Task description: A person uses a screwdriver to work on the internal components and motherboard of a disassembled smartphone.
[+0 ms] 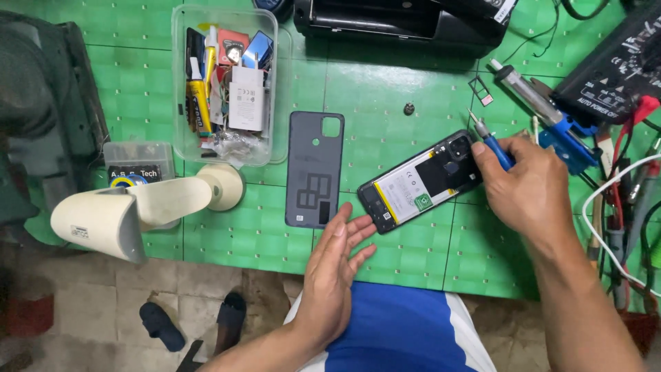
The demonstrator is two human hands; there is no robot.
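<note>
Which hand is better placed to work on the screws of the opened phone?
Probably the right hand: it holds the blue screwdriver beside the opened phone, while the left hand merely steadies its lower end, fingers open.

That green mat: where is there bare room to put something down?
Bare green mat lies between the grey back cover and opened phone, up toward the black printer. The right edge, past the right hand, is crowded with tools and cables.

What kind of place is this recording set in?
Most likely a small phone repair bench. An opened phone lies on the green mat beside its removed back cover, the right hand holds a blue screwdriver, and a parts box stands nearby.
</note>
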